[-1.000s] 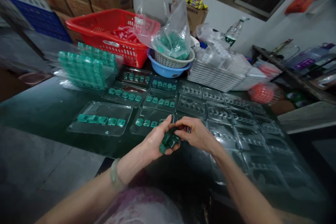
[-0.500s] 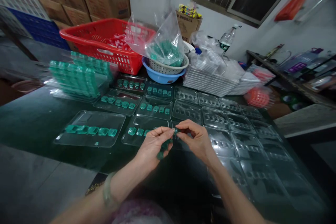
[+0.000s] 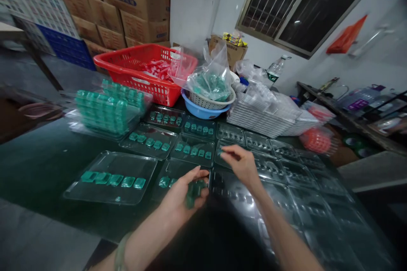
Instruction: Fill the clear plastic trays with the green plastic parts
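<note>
Dark table (image 3: pixel 41 156): left hand (image 3: pixel 179 192) curled round green pieces (image 3: pixel 191 194); right hand (image 3: pixel 241 165), fingers narrow, whether holding I cannot tell, at clear tray (image 3: pixel 220 162); tray-loading seemingly in hand, calling for precise seating.

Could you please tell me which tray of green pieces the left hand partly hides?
The front clear tray just right of the leftmost front tray: the left hand overlaps it, while other laid-out rows of green pieces show whole.

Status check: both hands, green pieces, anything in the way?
Left hand curled around green pieces. Right hand over clear tray, grip unclear. Left hand partly hides neighboring tray.
</note>
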Available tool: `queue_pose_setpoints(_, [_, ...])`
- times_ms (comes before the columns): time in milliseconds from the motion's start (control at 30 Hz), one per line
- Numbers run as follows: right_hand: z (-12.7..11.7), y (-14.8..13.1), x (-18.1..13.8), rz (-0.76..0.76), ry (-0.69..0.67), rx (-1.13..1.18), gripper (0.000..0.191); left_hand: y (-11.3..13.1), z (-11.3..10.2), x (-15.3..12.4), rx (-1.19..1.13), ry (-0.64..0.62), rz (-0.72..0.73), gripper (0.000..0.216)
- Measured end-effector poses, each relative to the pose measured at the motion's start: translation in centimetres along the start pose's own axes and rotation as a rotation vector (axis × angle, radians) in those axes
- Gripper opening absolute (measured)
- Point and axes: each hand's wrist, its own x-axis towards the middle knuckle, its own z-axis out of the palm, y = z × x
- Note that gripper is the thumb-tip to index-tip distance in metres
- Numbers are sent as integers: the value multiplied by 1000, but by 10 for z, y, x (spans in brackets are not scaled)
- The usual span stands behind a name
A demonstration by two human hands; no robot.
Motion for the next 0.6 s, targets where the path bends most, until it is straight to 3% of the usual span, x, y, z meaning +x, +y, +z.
queue_pose_setpoints(67, [1, 30, 37, 34, 87, -302, 21, 8, -5, -1, -65, -19, -67, 29])
queue_pose_setpoints(167, [8, 73, 83, 67, 87, -423, 23, 17, -12, -6, -91, -6, -64, 31])
queue_pose_setpoints(267, [18, 99, 106, 68, 33, -477, 21, 21, -18, -9, -88, -5, -55, 30])
queue_pose_setpoints(600, [39, 111, 119, -37, -180, -659, 18, 24, -23, -5, -125, -46, -111, 28])
